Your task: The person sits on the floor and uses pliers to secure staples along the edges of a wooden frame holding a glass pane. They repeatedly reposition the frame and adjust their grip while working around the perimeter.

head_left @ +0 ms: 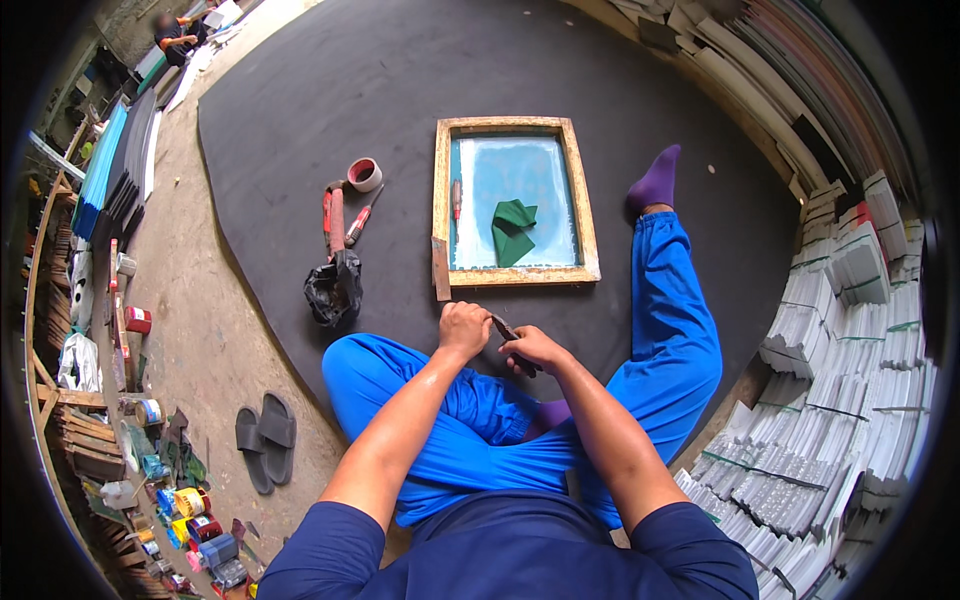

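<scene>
My right hand (535,348) is closed around a dark, long-handled tool (503,327) that looks like pliers; its tip points toward my other hand. My left hand (465,328) is closed just beside that tip, and what its fingers hold is hidden. A flat wooden strip (440,268) lies against the near left corner of a wooden-framed printing screen (508,275), its lower end close to my left fingers. On the screen's blue mesh rest a folded green cloth (514,232) and a slim red-and-grey cutter (457,200).
Left of the screen lie a tape roll (365,175), a hammer (336,215), a red cutter (358,226) and a black plastic bag (334,288) on the dark mat (300,100). Slippers (265,441) and paint cans (190,502) stand left; bundled white stacks (790,450) line the right. A person (178,38) sits far left.
</scene>
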`<state>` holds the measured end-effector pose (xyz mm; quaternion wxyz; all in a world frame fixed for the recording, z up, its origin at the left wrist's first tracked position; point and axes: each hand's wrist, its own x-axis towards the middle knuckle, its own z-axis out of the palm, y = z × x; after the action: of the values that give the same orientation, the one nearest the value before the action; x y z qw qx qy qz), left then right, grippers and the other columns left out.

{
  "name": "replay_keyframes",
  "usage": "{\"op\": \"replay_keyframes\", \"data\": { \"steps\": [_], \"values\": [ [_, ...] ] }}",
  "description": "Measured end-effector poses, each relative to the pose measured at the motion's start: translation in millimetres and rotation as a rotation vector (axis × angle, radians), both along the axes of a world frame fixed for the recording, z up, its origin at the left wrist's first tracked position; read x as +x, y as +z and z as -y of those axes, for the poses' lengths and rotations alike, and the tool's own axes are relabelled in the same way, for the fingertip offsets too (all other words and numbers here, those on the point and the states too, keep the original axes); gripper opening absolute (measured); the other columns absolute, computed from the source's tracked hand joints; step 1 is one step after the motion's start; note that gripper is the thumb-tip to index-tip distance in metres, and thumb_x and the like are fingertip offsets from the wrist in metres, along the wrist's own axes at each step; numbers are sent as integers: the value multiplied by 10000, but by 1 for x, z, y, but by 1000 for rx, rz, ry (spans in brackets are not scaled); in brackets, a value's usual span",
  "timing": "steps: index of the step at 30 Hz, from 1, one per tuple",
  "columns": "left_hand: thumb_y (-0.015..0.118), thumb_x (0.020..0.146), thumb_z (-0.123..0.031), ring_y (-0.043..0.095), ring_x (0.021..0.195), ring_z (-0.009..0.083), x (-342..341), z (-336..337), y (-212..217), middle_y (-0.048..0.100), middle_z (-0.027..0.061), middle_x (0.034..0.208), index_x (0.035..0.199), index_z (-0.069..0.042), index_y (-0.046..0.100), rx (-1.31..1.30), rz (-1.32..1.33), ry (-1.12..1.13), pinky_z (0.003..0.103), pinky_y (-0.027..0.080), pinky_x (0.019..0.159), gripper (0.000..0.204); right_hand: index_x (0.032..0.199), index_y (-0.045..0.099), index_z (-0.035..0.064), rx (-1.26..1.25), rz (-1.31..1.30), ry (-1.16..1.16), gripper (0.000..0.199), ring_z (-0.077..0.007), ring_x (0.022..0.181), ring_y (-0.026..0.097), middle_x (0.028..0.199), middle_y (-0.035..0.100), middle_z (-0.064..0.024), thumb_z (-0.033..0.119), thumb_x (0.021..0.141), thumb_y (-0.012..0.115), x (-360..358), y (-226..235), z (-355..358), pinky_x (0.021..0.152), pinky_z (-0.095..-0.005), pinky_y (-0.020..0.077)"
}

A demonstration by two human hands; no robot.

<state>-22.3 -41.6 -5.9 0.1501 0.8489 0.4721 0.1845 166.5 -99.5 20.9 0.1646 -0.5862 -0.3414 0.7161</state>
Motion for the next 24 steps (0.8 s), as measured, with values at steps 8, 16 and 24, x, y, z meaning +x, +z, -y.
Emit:
{"op": "replay_keyframes", "data": {
  "steps": [8, 16, 24],
  "values": [
    [734, 848, -276, 703, 897, 251, -4, 2, 4, 756, 61, 887, 877, -159, 811, -194, -101, 135, 409, 463, 852, 143, 1175, 595, 18, -161, -125, 78, 276, -207, 766, 710, 923, 702, -108, 198, 974, 650, 4, -9, 3, 631, -371, 563],
    [776, 825, -453, 739, 864, 307, -11, -1, 18, 761, 109, 849, 863, -128, 809, -430, -407, 133, 433, 508, 809, 328, 1085, 607, 18, -18, 169, -28, 299, -216, 764, 710, 914, 705, -110, 299, 987, 638, 38, -8, -2, 685, -427, 545],
    [791, 787, -495, 714, 912, 285, -1, -8, 24, 749, 81, 918, 882, -126, 806, -169, -262, 144, 442, 527, 808, 381, 861, 601, -38, 192, 749, 27, 352, -304, 692, 706, 719, 673, -166, 302, 934, 650, 76, 2, -27, 647, -447, 539]
  ]
}}
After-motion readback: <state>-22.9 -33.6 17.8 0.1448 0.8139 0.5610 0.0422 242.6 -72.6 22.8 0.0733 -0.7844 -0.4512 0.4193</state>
